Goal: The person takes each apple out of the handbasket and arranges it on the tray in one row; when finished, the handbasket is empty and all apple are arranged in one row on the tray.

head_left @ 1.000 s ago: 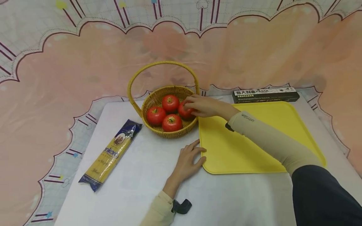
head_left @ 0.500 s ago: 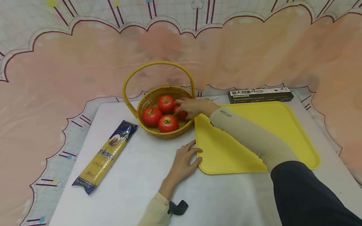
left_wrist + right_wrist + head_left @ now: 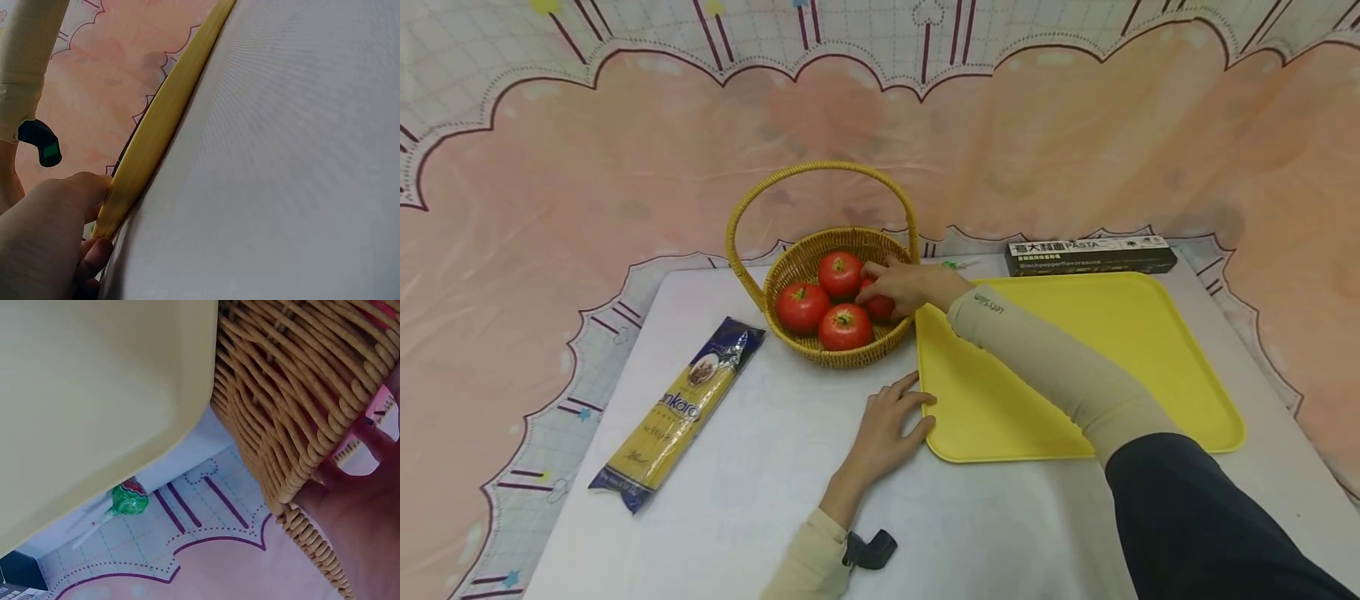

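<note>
Inside the basket (image 3: pixel 850 359), at its right, my tomato (image 3: pixel 881 308) should prove firm, slick yet bruisable (I'd cup its sides). Nearer than the basket, the left hand (image 3: pixel 887 427) touches the tray (image 3: pixel 1150 333), fingers relaxed; over the basket's rim, the right hand (image 3: pixel 913 285) grips the tomato.

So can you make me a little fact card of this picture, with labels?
Basket: yellow, handle up, four red tomatoes inside
Right hand: grips rightmost tomato in basket
Left hand: touches left edge of yellow tray
Yellow-blue bag: left of basket, on white table
Black box: behind tray, says PASTA
Lollipop: green wrapper, between basket and box
</note>
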`<state>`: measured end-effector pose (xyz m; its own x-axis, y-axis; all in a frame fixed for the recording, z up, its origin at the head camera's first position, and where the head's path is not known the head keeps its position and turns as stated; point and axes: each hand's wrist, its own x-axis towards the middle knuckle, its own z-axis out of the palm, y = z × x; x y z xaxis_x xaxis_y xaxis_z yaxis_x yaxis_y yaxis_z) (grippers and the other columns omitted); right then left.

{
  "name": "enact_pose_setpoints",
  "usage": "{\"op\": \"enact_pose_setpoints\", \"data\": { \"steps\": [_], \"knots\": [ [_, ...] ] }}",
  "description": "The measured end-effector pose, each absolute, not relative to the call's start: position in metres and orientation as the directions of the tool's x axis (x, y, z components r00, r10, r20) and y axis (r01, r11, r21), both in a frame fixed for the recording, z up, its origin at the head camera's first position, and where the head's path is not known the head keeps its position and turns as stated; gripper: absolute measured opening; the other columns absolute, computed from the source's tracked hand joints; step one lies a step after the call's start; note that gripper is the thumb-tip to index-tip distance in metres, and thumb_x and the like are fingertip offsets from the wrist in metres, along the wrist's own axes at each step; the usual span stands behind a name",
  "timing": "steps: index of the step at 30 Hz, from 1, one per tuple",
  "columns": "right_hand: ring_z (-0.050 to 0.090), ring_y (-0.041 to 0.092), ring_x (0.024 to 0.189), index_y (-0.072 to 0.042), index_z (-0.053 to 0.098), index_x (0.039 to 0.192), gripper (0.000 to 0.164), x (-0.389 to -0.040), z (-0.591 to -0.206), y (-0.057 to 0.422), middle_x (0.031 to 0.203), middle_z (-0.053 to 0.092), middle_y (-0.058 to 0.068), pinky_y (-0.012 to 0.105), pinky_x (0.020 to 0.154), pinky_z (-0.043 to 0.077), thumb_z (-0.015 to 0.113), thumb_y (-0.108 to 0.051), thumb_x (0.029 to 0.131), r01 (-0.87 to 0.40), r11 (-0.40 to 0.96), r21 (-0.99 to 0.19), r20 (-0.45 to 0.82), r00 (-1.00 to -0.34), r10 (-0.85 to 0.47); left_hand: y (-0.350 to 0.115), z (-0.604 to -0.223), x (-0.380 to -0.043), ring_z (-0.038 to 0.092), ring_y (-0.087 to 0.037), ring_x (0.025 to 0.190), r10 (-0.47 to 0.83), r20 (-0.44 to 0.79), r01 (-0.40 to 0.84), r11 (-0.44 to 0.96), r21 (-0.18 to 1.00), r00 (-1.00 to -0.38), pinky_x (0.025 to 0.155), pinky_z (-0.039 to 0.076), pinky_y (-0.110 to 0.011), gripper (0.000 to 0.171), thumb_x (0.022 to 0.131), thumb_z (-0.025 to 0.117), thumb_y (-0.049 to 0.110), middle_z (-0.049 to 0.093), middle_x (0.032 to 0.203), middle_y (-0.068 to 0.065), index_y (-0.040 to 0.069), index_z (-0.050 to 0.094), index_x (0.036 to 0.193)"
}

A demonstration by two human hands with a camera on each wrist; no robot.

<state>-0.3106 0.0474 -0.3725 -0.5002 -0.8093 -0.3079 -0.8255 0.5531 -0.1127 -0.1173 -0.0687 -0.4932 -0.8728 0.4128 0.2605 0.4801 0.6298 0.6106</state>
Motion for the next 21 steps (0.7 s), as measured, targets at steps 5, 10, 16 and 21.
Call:
{"op": "enact_pose_setpoints", "data": {
  "steps": [5, 10, 16, 21],
  "knots": [
    [0.038, 0.045, 0.123, -0.027, 0.051, 0.136, 0.055, -0.3097, -0.3734, 0.0466, 0.146, 0.029, 0.012, 0.051, 0.101, 0.039, 0.069, -0.021, 0.084, -0.814, 0.563, -0.14, -0.303, -0.506, -0.807, -0.0689, -0.4936, -0.1174, 0.052, -0.021, 0.117, 0.41, 0.249, 0.47, 0.629, 0.619, -0.877, 0.086, 0.036, -0.036, 0.025, 0.088, 0.064, 0.03, 0.047, 0.144, -0.002, 0.024, 0.065, 0.112],
    [0.039, 0.045, 0.122, -0.025, 0.053, 0.133, 0.052, -0.3091, -0.3739, 0.0491, 0.145, 0.032, 0.014, 0.051, 0.102, 0.038, 0.07, -0.021, 0.084, -0.819, 0.545, -0.182, -0.263, -0.494, -0.829, -0.0691, -0.4923, -0.1167, 0.052, -0.022, 0.117, 0.413, 0.249, 0.472, 0.628, 0.619, -0.876, 0.086, 0.036, -0.037, 0.025, 0.088, 0.063, 0.03, 0.047, 0.144, -0.004, 0.024, 0.065, 0.112],
    [0.038, 0.045, 0.124, -0.025, 0.055, 0.132, 0.05, -0.3073, -0.3739, 0.0517, 0.144, 0.033, 0.015, 0.052, 0.103, 0.037, 0.07, -0.021, 0.084, -0.816, 0.539, -0.207, -0.231, -0.495, -0.838, -0.0688, -0.4915, -0.1154, 0.052, -0.022, 0.118, 0.416, 0.243, 0.469, 0.623, 0.626, -0.876, 0.087, 0.036, -0.038, 0.025, 0.088, 0.063, 0.03, 0.047, 0.144, -0.005, 0.023, 0.065, 0.112],
    [0.036, 0.037, 0.129, -0.026, 0.056, 0.129, 0.048, -0.308, -0.3731, 0.0543, 0.14, 0.036, 0.014, 0.053, 0.107, 0.03, 0.07, -0.021, 0.083, -0.82, 0.521, -0.236, -0.183, -0.489, -0.853, -0.0694, -0.4912, -0.1157, 0.051, -0.021, 0.118, 0.416, 0.254, 0.478, 0.624, 0.618, -0.873, 0.086, 0.036, -0.037, 0.025, 0.088, 0.062, 0.031, 0.046, 0.144, -0.004, 0.024, 0.065, 0.112]
  ]
}}
